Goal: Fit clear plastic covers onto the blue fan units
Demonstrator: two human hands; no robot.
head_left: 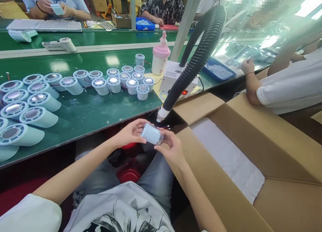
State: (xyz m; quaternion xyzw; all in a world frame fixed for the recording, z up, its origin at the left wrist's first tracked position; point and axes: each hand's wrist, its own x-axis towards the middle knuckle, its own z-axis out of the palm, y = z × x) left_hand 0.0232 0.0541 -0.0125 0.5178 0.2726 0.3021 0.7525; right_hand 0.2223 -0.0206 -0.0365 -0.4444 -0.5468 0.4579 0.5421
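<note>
Between my two hands, over my lap, is a light blue cylinder with a clear rim at its right end. My left hand grips its left end, and my right hand holds the clear end between thumb and fingers. Thin red and dark wires show just behind it. Above it hangs the pale nozzle of a black ribbed hose. Several light blue cylinders with round metallic faces, such as one at the front, stand or lean on the green table.
An open cardboard box with a white sheet inside is at my right. A white device and a pink-topped bottle stand near the table's edge. Other people sit across the table and at the right, near a blue tray.
</note>
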